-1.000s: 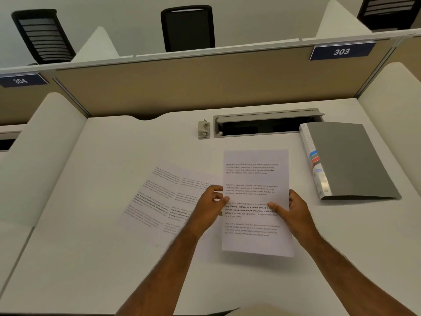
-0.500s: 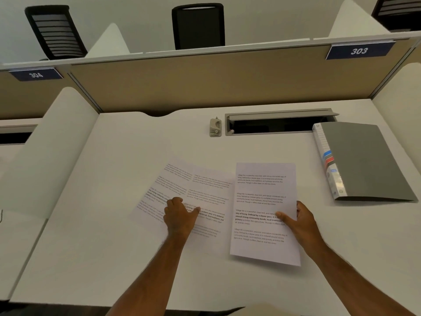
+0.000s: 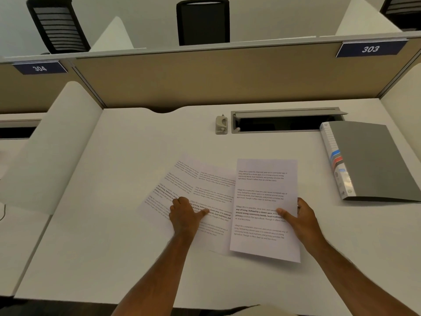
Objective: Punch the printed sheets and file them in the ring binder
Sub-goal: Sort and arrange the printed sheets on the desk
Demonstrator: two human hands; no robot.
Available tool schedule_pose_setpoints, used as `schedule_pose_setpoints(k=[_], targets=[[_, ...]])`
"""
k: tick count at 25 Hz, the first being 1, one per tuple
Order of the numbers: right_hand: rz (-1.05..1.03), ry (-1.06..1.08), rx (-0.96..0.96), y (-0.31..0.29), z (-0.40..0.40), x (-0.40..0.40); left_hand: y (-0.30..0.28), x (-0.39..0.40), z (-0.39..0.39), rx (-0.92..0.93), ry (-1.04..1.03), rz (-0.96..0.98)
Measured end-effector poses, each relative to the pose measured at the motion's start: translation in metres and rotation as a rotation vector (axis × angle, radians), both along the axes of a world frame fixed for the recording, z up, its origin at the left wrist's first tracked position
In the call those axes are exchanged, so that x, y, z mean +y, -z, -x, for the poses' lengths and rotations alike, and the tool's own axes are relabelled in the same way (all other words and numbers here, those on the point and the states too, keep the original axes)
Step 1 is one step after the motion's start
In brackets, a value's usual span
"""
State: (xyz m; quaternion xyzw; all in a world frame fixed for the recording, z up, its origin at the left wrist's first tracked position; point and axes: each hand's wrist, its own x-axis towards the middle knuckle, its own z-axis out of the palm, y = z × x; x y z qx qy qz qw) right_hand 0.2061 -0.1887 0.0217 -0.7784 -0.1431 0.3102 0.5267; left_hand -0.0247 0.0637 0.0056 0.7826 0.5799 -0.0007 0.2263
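One printed sheet is held a little above the white desk by my right hand, thumb on top at its right edge. Two more printed sheets lie fanned and overlapping on the desk to its left. My left hand rests on them with fingers curled and thumb out; whether it grips a sheet is unclear. A closed grey ring binder lies at the right, spine toward the sheets. A small grey hole punch stands at the back, beside the cable slot.
An open cable slot with a raised grey flap runs along the desk's back. Beige partition panels and white side dividers enclose the desk. Black chairs stand beyond the partition.
My left hand has let go of the held sheet and moved left onto the fanned sheets. My right hand still holds the single sheet, which has shifted slightly right.
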Motion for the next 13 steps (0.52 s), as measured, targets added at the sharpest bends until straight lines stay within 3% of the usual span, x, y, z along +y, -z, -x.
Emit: schedule_pose_setpoints(k=[13], targets=[[0.018, -0.004, -0.004, 0.000, -0.004, 0.001, -0.012, 0.002, -0.007, -0.084, -0.032, 0.248]])
